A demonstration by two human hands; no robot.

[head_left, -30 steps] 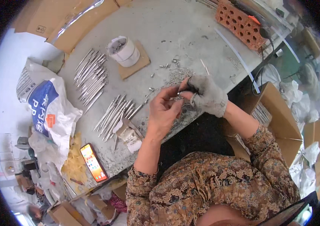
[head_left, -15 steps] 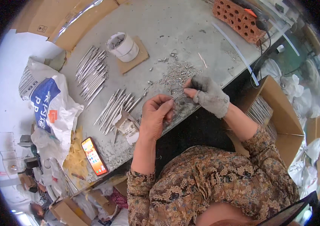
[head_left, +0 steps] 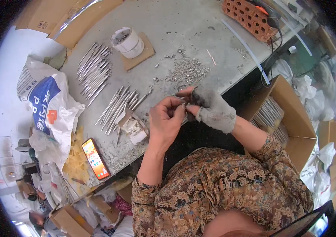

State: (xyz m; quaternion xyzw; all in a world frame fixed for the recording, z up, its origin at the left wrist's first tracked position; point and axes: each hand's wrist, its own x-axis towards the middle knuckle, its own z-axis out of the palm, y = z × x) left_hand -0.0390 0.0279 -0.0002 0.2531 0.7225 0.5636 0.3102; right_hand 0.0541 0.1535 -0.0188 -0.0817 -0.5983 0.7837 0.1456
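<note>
My bare left hand pinches a tiny metal piece at the table's near edge; its exact kind is too small to make out. My right hand, in a grey, blackened fingerless glove, meets it there, thumb and fingers closing on the same spot. Just beyond the hands lies a heap of small silvery metal parts. Left of my left hand, slim metal rods lie side by side, and a second group of rods rests farther off. A small torn carton sits beside my left wrist.
A white round tub stands on a cardboard piece. At the far right lies a perforated red brick near a pale strip. A phone and a white sack are at left; a cardboard box stands at right.
My right hand has come in toward my left, and their fingertips now meet. Both hands sit slightly nearer the table's edge. The whole view has shifted a little.
</note>
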